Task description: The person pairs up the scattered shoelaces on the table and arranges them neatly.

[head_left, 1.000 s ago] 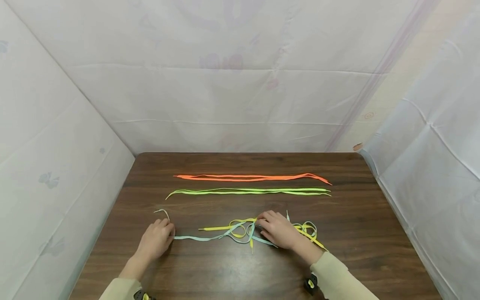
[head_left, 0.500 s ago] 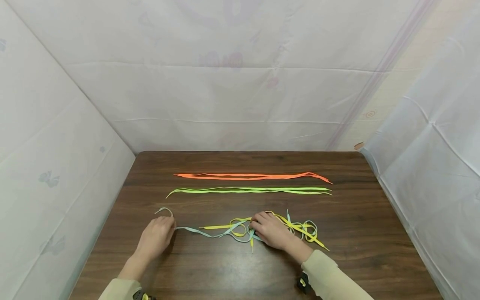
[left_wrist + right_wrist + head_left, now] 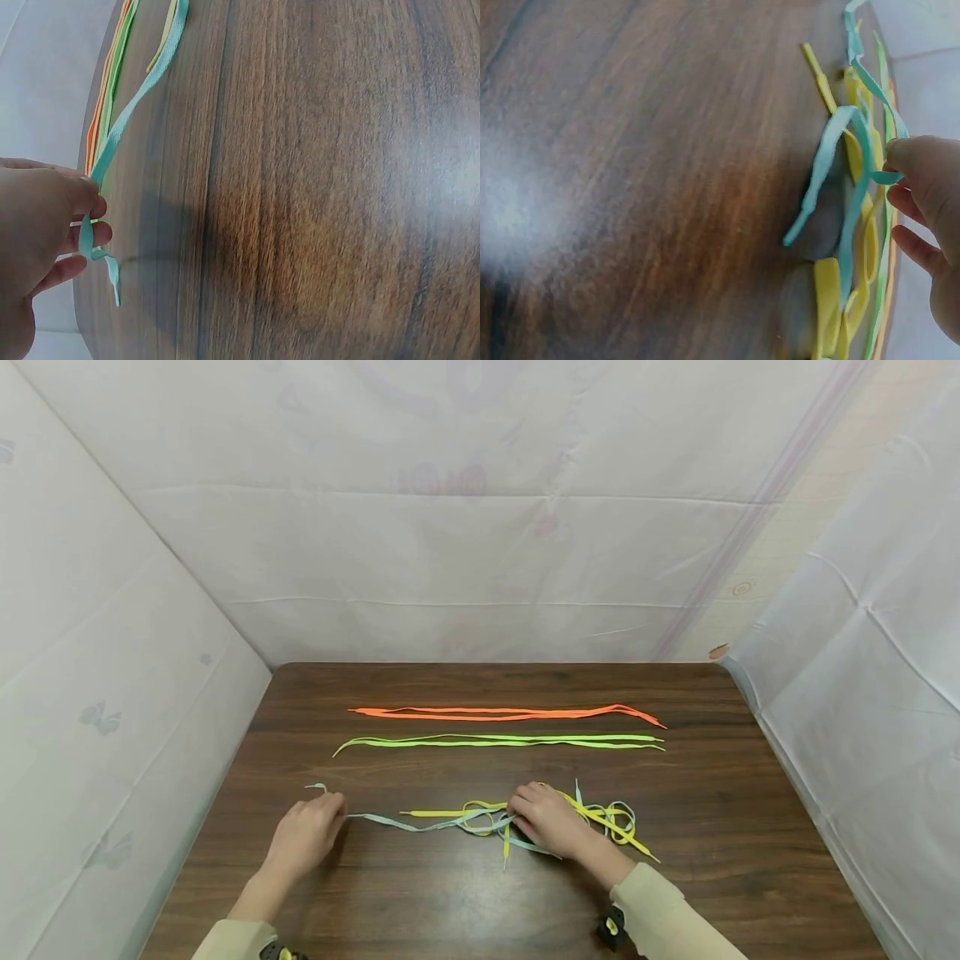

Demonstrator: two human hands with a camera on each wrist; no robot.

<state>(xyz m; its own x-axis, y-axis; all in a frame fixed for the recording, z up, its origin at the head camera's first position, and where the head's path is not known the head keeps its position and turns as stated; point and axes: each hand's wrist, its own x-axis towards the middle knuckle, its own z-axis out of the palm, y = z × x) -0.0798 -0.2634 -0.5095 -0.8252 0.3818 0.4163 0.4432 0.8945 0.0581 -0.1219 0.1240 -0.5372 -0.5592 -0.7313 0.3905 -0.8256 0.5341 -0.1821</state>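
My left hand (image 3: 306, 833) pinches a light blue shoelace (image 3: 112, 142) near one end, and the short tip dangles below my fingers in the left wrist view. From there the lace runs right into a loose tangle with a yellow shoelace (image 3: 431, 813). Over that tangle, my right hand (image 3: 551, 821) pinches a blue strand (image 3: 887, 178) between thumb and forefinger. A blue loop with a free end (image 3: 821, 161) hangs beside those fingers in the right wrist view. Part of the tangle is hidden under my right hand.
Beyond the tangle, lime-green shoelaces (image 3: 480, 742) lie stretched across the dark wooden table (image 3: 420, 910). Orange shoelaces (image 3: 480, 718) lie parallel behind them. Pale cloth walls (image 3: 450, 552) stand at the back and both sides.
My left hand has shifted slightly left with the blue lace. My right hand moved left over the tangle, then a little back right, gripping a blue strand that has shifted.
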